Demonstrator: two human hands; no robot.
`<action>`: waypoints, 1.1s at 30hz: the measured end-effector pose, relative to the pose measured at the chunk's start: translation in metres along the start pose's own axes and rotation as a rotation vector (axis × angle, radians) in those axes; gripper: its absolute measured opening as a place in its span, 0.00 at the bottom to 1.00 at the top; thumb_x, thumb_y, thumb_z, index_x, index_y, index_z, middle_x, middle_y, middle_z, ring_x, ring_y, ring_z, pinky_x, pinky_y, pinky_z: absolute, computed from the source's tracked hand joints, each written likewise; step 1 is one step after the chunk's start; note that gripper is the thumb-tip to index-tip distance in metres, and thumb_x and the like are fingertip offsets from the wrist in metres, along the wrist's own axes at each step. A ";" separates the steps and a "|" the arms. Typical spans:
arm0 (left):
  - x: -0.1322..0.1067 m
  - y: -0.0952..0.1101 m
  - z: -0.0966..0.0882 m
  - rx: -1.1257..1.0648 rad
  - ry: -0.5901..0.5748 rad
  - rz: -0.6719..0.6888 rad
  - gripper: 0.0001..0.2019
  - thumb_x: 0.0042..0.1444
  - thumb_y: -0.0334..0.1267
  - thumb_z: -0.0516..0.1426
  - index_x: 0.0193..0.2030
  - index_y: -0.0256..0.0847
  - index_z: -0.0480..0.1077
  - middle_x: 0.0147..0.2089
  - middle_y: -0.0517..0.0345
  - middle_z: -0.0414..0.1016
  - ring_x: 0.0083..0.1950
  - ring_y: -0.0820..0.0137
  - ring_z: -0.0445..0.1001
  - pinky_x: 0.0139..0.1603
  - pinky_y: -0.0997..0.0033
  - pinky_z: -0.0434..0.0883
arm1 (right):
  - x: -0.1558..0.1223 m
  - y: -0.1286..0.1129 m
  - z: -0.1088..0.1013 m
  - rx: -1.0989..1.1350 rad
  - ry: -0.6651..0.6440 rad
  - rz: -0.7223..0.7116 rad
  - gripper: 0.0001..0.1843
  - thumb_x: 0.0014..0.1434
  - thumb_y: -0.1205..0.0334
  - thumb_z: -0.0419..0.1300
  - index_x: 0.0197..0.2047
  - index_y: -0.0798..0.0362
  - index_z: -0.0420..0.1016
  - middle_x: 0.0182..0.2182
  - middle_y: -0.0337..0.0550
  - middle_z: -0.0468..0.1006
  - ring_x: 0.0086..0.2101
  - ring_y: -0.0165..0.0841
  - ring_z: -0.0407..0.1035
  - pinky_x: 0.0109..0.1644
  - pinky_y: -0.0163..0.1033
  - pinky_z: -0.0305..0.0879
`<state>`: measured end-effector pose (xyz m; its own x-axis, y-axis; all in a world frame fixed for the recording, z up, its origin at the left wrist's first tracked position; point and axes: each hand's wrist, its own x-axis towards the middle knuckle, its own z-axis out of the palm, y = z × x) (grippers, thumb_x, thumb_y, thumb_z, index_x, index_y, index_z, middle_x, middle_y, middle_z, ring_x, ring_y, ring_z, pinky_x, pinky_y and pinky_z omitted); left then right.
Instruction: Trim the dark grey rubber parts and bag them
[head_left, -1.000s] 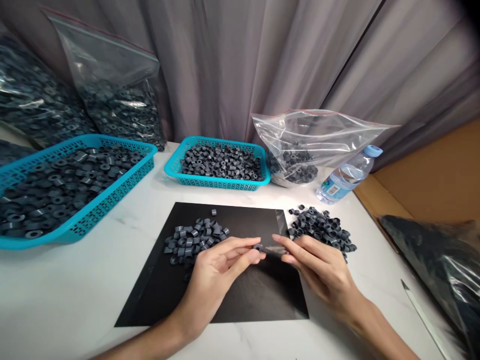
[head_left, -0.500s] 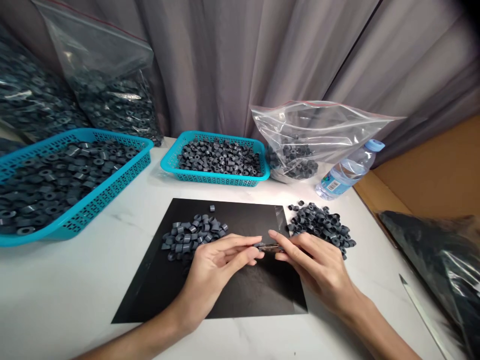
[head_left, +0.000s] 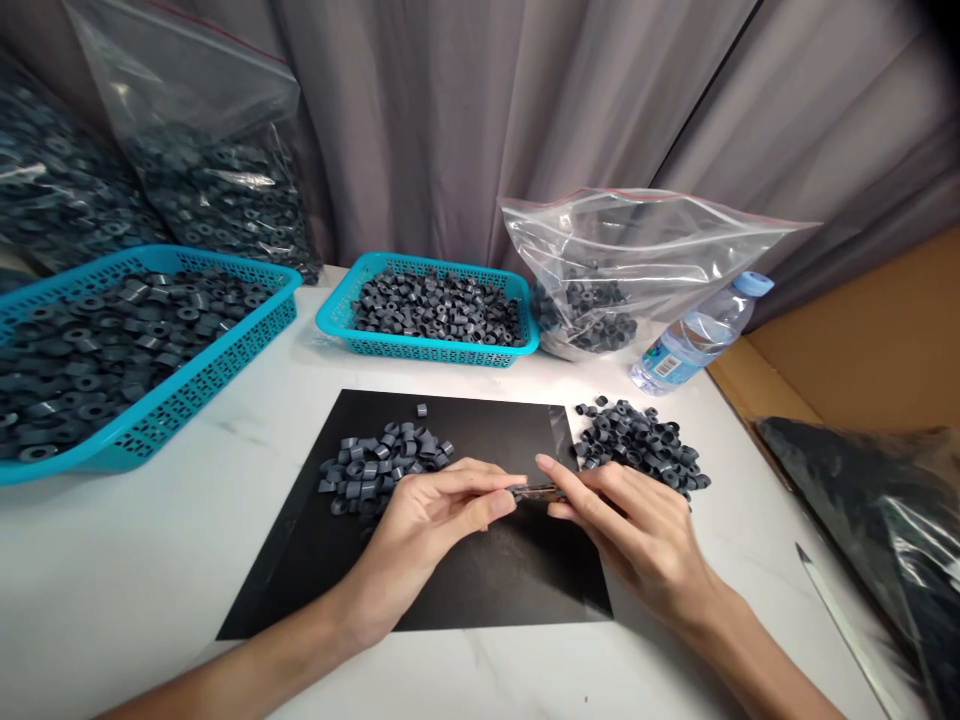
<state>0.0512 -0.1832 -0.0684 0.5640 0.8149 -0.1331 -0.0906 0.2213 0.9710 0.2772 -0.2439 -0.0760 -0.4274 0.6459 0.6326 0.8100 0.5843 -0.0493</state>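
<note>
Over the black sheet (head_left: 495, 590), my left hand (head_left: 424, 525) pinches a small dark grey piece (head_left: 517, 492) between thumb and fingertips; most of it is covered. My right hand (head_left: 641, 530) is closed on a small thin metal tool (head_left: 538, 491), its index finger raised above the tool. The tool's tip meets the piece at my left fingertips. A heap of short grey ring pieces (head_left: 382, 462) lies on the sheet beside my left hand. Another heap of darker ring pieces (head_left: 637, 440) sits just beyond my right hand.
Two turquoise baskets of grey rings, one large (head_left: 217, 370) and one smaller (head_left: 435, 350), stand left and at the back. Behind are a half-filled clear zip bag (head_left: 645, 250), a water bottle (head_left: 694, 335) and bulging bags (head_left: 202, 170). At right lie a blade-like strip (head_left: 840, 620) and a dark bag (head_left: 855, 500).
My left thumb and fingers have drawn closer together around the small piece. The right hand keeps nearly the same pose on the tool. The whole view has shifted slightly.
</note>
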 end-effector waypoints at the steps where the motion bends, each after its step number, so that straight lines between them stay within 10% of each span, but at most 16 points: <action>1: 0.000 0.000 0.000 -0.002 -0.006 -0.006 0.07 0.59 0.39 0.65 0.43 0.48 0.85 0.42 0.57 0.77 0.43 0.71 0.71 0.44 0.75 0.66 | 0.000 0.000 0.000 -0.003 -0.003 -0.001 0.23 0.72 0.69 0.59 0.68 0.59 0.66 0.32 0.42 0.73 0.30 0.30 0.64 0.35 0.36 0.62; 33: 0.000 -0.003 -0.004 0.031 -0.050 -0.077 0.10 0.59 0.47 0.64 0.43 0.49 0.84 0.28 0.61 0.69 0.38 0.66 0.63 0.52 0.63 0.57 | 0.000 -0.001 -0.008 -0.212 -0.046 -0.110 0.29 0.71 0.69 0.61 0.71 0.62 0.61 0.34 0.42 0.78 0.30 0.32 0.64 0.37 0.39 0.62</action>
<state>0.0482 -0.1811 -0.0718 0.6086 0.7683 -0.1984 -0.0202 0.2650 0.9641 0.2792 -0.2487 -0.0700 -0.5315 0.6083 0.5894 0.8217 0.5393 0.1844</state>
